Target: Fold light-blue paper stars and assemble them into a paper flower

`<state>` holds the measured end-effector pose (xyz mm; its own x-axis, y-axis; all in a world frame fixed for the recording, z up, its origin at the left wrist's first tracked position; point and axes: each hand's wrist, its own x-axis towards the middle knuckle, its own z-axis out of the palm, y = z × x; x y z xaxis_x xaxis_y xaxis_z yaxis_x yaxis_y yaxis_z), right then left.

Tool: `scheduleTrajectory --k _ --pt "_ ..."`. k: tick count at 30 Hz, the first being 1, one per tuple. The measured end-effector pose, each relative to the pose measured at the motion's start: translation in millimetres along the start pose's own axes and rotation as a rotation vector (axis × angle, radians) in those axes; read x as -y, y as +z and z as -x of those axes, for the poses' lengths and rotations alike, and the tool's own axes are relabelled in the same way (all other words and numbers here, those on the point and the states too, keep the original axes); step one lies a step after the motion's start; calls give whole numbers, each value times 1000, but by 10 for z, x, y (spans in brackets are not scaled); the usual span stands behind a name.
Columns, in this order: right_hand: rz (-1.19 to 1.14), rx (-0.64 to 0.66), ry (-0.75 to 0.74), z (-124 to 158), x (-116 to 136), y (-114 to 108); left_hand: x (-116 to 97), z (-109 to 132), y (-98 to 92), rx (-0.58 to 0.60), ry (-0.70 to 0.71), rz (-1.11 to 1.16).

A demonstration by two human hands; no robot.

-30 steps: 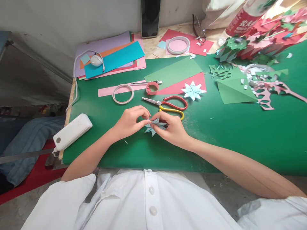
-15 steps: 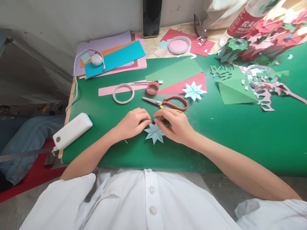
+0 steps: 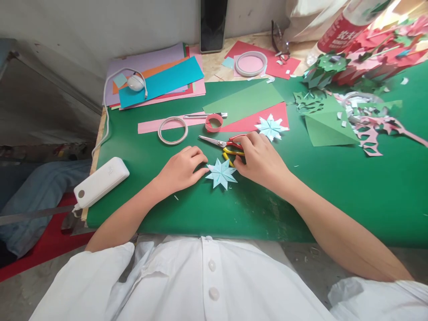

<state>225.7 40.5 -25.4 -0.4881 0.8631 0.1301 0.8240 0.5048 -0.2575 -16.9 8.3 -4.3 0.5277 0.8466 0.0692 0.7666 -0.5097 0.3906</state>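
A light-blue folded paper star (image 3: 221, 174) lies in front of me, its points fanned out. My left hand (image 3: 185, 169) is at its left tip, thumb and forefinger a little apart; whether they touch the tip I cannot make out. My right hand (image 3: 259, 158) has its fingers closed over the handles of the scissors (image 3: 216, 141), which have red and yellow grips. The blades point left. A second light-blue paper star (image 3: 270, 127) rests farther back, partly on a red paper sheet (image 3: 279, 115).
Behind the scissors are a tape roll (image 3: 172, 130), a red paper ring (image 3: 214, 122) and a pink strip (image 3: 147, 127). A white power bank (image 3: 101, 183) sits at left. Coloured sheets (image 3: 160, 84) are stacked behind. Paper scraps (image 3: 371, 129), paper flowers (image 3: 361, 67) and a bottle (image 3: 343, 31) stand right.
My right hand has left the star and moved right, onto the scissors' handles. The star has shifted slightly up and right and shows whole. My left hand has moved slightly back from it.
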Motion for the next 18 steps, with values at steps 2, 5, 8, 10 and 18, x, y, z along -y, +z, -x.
scheduleTrajectory --k 2,5,8,10,18 --pt "-31 8 11 -5 -35 28 38 -14 -38 -27 -26 -47" --pt "-65 20 40 -18 -61 40 153 -37 -78 -138 -124 -224" --pt "-83 35 85 -31 -35 3 295 -49 -67 -230 -272 -365" --pt "-93 72 120 -30 8 -34 367 -49 -42 -223 -322 -393" --pt "-26 64 87 39 191 -85 414 -42 -5 -300 -309 -353"
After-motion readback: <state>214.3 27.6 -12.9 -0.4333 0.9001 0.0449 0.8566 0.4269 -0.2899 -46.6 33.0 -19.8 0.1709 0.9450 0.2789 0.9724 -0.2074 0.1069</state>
